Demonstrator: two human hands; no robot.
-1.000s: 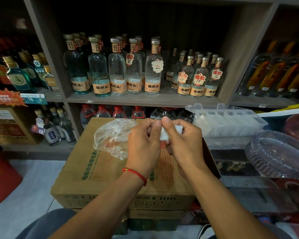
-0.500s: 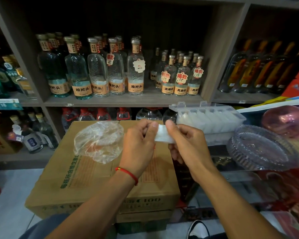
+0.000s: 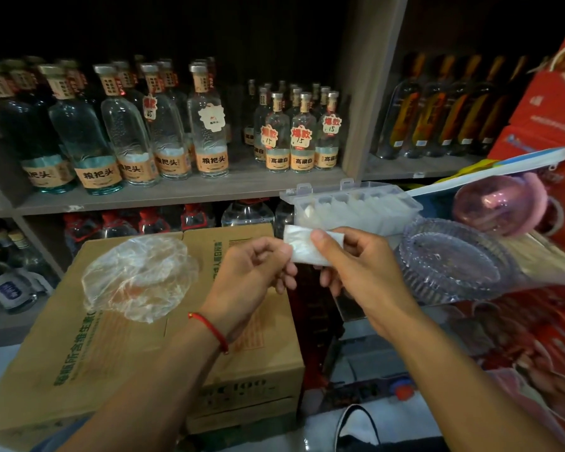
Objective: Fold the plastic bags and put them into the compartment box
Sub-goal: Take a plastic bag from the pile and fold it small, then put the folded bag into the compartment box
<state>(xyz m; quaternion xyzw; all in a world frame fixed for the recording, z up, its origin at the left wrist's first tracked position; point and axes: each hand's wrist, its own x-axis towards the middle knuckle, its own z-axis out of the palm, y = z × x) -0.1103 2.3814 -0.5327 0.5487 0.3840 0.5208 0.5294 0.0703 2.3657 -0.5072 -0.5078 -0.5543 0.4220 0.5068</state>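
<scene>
The right hand (image 3: 356, 265) now pinches the folded bag (image 3: 310, 247) alone. The left hand (image 3: 258, 272) has let go and hangs loose just beside it. So the folding looks done, and the bag can go into the clear box (image 3: 353, 207) just behind. The box's slots are blurry. Another bag (image 3: 137, 275) waits on the carton (image 3: 111, 353), left.

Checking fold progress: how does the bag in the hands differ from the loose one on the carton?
The held bag is folded into a small flat rectangle; the loose bag is a large crumpled mound. The held bag looks opaque white, the loose bag see-through. The held bag is pinched by the right hand; the loose bag lies untouched. Both are thin plastic.
</scene>
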